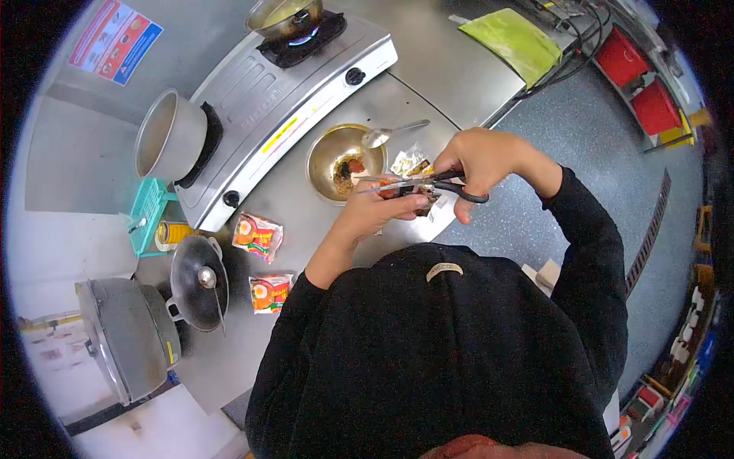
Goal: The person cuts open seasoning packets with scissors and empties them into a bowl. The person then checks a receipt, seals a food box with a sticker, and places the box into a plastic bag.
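Note:
My right hand [483, 164] is closed around the black-handled scissors [465, 193], whose blades point left across my other hand. My left hand [371, 213] pinches a small seasoning sachet [427, 197] close to the blades; fingers partly hide it. Just beyond my left hand sits a metal mixing bowl [325, 157] with dark and reddish seasoning at its bottom. A metal spoon [377, 138] rests at the bowl's far right rim. Opened sachets [407, 161] lie on the counter between the bowl and my right hand.
A two-burner gas stove [279, 115] carries a pan [279, 17] over a lit flame and a large pot [172, 134]. Two noodle packets [258, 236] lie left of my arm, near a wok [197, 279]. A green cloth [512, 44] lies at the counter's far right.

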`<state>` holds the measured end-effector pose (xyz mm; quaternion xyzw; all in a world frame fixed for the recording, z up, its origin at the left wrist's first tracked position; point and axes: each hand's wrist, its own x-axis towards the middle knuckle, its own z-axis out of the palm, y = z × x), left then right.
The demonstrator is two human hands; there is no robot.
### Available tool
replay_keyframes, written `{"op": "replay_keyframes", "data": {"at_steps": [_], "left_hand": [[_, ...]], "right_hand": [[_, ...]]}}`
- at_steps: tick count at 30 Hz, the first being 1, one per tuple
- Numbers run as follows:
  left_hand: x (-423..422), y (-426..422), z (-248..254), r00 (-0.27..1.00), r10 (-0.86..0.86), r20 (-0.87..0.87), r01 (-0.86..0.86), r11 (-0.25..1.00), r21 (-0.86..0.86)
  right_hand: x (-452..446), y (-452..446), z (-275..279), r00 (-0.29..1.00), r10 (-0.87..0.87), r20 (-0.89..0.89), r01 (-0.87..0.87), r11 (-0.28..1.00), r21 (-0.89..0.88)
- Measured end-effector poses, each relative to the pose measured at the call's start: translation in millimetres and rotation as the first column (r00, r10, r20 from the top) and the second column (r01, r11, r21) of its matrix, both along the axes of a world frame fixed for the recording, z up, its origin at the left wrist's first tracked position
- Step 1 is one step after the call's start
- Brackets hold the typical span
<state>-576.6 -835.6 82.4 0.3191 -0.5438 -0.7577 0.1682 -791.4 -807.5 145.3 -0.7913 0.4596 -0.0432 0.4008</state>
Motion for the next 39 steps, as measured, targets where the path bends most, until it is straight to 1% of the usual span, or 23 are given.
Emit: {"op": "replay_keyframes", "data": {"at_steps": [2, 7, 8, 10, 14, 16, 19, 23, 25, 29, 31, 35, 37, 39], "left_hand": [[-3.2, -1.8, -0.2, 1.000, -0.005, 0.000, 0.005, 1.000, 0.012], [-8.5, -4.8, 2.8, 1.000, 0.004, 0.020, -0.004, 1.000, 0.016], [-9.4, -5.9, 1.2, 1.000, 0.003, 0.021, -0.003, 1.000, 0.015], [-11.4, -7.3, -3.7, 0.999, -0.045, -0.001, 0.045, 0.999, 0.026], [-16.4, -8.2, -4.4, 0.998, -0.061, 0.014, 0.060, 0.998, 0.032], [-17.7, -11.8, -3.2, 0.995, -0.081, 0.065, 0.081, 0.997, 0.006], [-18.3, -16.0, -6.9, 0.992, -0.105, 0.071, 0.103, 0.994, 0.025], [-21.6, -19.2, -10.7, 0.983, -0.145, 0.109, 0.143, 0.989, 0.029], [-23.9, -17.9, -7.1, 0.984, -0.142, 0.109, 0.138, 0.989, 0.051], [-24.6, -21.0, -15.4, 0.984, -0.137, 0.110, 0.133, 0.990, 0.049], [-24.0, -22.2, -18.1, 0.980, -0.149, 0.133, 0.143, 0.988, 0.056], [-25.6, -24.7, -18.3, 0.976, -0.193, 0.105, 0.186, 0.980, 0.069], [-26.7, -25.6, -23.3, 0.969, -0.220, 0.112, 0.216, 0.975, 0.046], [-26.9, -27.0, -33.1, 0.966, -0.229, 0.121, 0.221, 0.973, 0.073]], "right_hand": [[-3.8, -2.2, -3.1, 1.000, -0.009, -0.016, 0.009, 1.000, 0.005], [-11.0, -5.3, -8.2, 0.998, -0.062, 0.009, 0.060, 0.989, 0.135], [-11.7, -5.8, -7.1, 0.998, -0.063, 0.009, 0.061, 0.989, 0.135], [-12.0, -6.0, -5.4, 1.000, -0.016, 0.015, 0.015, 0.998, 0.059], [-12.0, -9.8, -6.4, 1.000, 0.013, 0.028, -0.014, 1.000, 0.016], [-12.1, -10.5, -1.4, 1.000, -0.028, 0.009, 0.026, 0.988, 0.150], [-15.7, -14.0, -10.1, 1.000, -0.015, 0.012, 0.013, 0.981, 0.193], [-16.8, -14.7, -13.2, 1.000, -0.002, -0.024, 0.006, 0.987, 0.159], [-16.6, -15.2, -21.0, 0.999, 0.008, -0.048, -0.008, 1.000, 0.017], [-17.4, -16.9, -23.0, 0.998, 0.000, -0.067, 0.003, 0.999, 0.044], [-17.2, -16.6, -23.8, 0.997, -0.037, -0.072, 0.047, 0.989, 0.140], [-16.8, -16.5, -24.5, 0.995, -0.042, -0.088, 0.053, 0.989, 0.135], [-15.5, -16.4, -25.1, 0.996, -0.016, -0.093, 0.019, 0.999, 0.034], [-14.9, -16.8, -27.7, 0.995, -0.028, -0.095, 0.034, 0.997, 0.068]]}}
